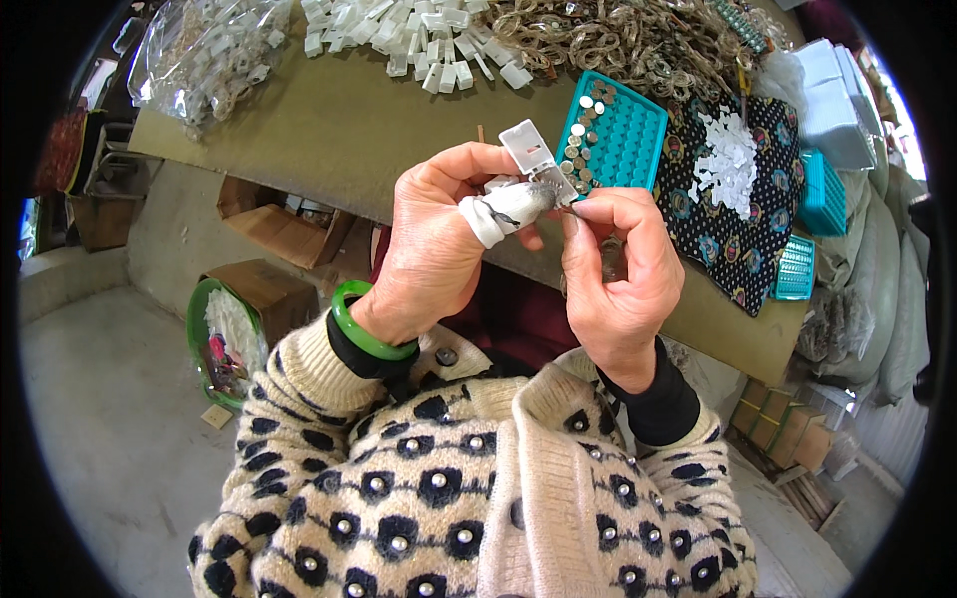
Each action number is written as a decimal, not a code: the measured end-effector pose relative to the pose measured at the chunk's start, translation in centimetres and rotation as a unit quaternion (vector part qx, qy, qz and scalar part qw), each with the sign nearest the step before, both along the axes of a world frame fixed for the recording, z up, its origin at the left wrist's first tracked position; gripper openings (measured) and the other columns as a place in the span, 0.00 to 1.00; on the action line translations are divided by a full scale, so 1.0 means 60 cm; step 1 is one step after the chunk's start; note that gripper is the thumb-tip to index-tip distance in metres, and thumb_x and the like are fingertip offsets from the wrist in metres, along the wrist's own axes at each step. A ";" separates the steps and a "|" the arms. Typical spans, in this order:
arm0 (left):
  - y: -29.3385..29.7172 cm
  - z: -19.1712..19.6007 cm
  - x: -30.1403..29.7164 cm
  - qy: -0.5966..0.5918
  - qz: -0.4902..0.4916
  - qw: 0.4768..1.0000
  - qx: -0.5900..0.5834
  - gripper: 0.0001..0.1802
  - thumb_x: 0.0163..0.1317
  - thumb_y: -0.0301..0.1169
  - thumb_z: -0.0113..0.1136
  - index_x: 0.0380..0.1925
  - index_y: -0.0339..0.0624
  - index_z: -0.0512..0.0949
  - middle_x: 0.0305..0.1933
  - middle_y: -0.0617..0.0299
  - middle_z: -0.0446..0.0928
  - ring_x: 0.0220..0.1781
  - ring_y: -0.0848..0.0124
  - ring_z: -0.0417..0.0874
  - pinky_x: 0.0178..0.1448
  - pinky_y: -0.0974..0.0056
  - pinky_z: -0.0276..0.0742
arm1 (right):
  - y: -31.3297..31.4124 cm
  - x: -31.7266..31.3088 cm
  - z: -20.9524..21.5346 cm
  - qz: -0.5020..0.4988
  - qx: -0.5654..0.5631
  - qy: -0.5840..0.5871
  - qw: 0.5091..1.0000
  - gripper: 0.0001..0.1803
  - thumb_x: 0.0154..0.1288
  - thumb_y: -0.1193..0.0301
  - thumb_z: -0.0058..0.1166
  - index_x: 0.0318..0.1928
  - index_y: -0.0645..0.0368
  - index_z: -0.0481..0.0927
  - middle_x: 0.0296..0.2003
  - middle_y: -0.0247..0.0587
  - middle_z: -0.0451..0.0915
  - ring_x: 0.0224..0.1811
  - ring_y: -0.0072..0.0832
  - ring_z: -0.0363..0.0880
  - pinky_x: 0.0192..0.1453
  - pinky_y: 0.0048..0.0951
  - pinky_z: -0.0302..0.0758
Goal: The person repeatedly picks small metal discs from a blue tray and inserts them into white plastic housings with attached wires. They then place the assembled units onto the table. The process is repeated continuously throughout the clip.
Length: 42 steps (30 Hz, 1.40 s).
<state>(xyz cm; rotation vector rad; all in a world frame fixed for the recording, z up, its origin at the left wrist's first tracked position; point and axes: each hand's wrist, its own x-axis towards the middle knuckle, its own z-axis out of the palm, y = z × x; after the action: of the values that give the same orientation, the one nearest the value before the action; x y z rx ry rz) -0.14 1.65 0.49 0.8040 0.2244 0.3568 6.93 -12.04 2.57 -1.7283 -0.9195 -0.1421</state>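
Observation:
My left hand [424, 249] is closed around a small white plastic case [528, 148], its lid part sticking up past the fingers. White wrapping [488, 219], greyed at the tip, covers my left thumb, which presses on the case. At the case's lower right end, my right hand [633, 269] pinches with thumb and forefinger; what lies between those fingertips is too small to make out. Just beyond both hands stands a teal tray [646, 125] with rows of hollows. Several round silver button cells [573, 154] lie along its left side.
White plastic cases [429, 45] are heaped at the table's back, beside tangled clear coiled wires [618, 40] and a plastic bag [209, 60]. White flat bits [726, 164] lie on a patterned black cloth [758, 249]. A green basket [204, 339] and cardboard box [269, 299] stand left on the floor.

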 end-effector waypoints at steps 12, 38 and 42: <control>-0.005 0.008 0.000 0.008 0.207 0.886 0.414 0.09 0.57 0.21 0.68 0.37 0.33 0.80 0.33 0.66 0.80 0.28 0.80 0.78 0.30 0.75 0.73 | 0.012 0.008 -0.016 -0.061 -0.104 -0.228 0.966 0.10 0.54 0.82 0.59 0.37 0.61 0.74 0.26 0.40 0.74 0.25 0.36 0.73 0.29 0.35 0.63; 0.011 0.017 -0.020 0.031 0.018 0.997 -0.065 0.12 0.67 0.22 0.56 0.49 0.32 0.76 0.41 0.52 0.81 0.38 0.67 0.86 0.42 0.62 0.88 | 0.017 -0.011 0.017 0.077 0.068 0.445 0.889 0.06 0.70 0.80 0.50 0.45 0.66 0.76 0.36 0.34 0.80 0.36 0.15 0.75 0.43 0.17 0.74; -0.007 0.014 -0.027 0.026 0.044 0.996 0.075 0.10 0.62 0.18 0.61 0.45 0.32 0.79 0.39 0.60 0.80 0.35 0.72 0.84 0.42 0.69 0.83 | 0.023 -0.014 0.020 0.107 0.082 0.487 0.863 0.08 0.70 0.78 0.50 0.47 0.67 0.74 0.39 0.38 0.80 0.39 0.18 0.78 0.47 0.23 0.77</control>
<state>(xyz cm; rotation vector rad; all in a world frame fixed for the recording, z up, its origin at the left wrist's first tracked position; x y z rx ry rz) -1.74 1.21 1.36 0.9537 0.2847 0.4402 6.06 -10.66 3.76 -1.2607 -0.3047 0.7282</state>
